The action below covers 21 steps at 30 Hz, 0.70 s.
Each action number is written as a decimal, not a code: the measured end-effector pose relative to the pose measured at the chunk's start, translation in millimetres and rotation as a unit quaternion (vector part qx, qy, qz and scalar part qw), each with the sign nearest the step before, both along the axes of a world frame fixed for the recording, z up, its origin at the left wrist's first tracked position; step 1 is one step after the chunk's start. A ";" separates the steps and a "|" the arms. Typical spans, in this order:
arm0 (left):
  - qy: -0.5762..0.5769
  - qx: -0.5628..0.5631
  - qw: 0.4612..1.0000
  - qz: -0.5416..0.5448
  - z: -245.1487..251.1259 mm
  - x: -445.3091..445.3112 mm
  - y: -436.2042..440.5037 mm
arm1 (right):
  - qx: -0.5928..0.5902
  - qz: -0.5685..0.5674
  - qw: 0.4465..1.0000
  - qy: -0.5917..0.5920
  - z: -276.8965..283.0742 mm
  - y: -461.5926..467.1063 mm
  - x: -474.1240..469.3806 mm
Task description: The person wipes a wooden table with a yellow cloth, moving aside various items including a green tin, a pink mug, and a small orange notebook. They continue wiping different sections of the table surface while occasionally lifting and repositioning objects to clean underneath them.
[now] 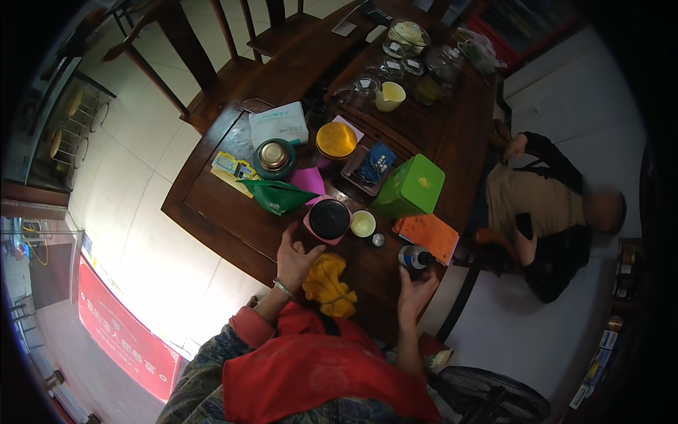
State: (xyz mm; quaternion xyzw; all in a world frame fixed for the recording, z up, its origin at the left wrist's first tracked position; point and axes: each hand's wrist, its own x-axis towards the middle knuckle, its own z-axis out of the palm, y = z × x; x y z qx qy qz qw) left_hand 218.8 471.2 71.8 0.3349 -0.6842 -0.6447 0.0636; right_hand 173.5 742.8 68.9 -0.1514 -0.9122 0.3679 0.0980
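My left hand is over the near edge of the dark wooden table, thumb and fingers apart, holding nothing. A yellow cloth lies crumpled just to its right, and a pink container with a black round top stands just beyond it. My right hand is at a small clear bottle with a black cap; the fingers reach its near side, but whether they grip it I cannot tell. Between the hands and farther in are a small pale cup and a small silvery round object.
A green tin, orange papers, a green pouch, a teal pot and a gold-lidded canister crowd the table. Glassware and a yellow pitcher stand farther back. A person sits at the right; a black fan is nearby.
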 end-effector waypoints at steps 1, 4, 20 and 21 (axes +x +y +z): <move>-0.014 -0.047 0.999 -0.021 1.8 -2.9 3.0 | 0.000 -0.008 1.000 0.000 -4.8 3.3 15.1; 0.011 -0.167 0.985 -0.043 -12.9 -10.0 6.1 | -0.059 0.105 0.992 -0.045 13.8 -22.3 41.4; -0.078 -0.257 0.960 -0.077 18.7 -22.3 11.7 | 0.287 0.379 0.877 -0.072 23.3 -118.0 -66.8; -0.081 -0.255 0.960 -0.079 17.7 -18.7 10.9 | 0.285 0.379 0.877 -0.080 19.7 -116.0 -66.4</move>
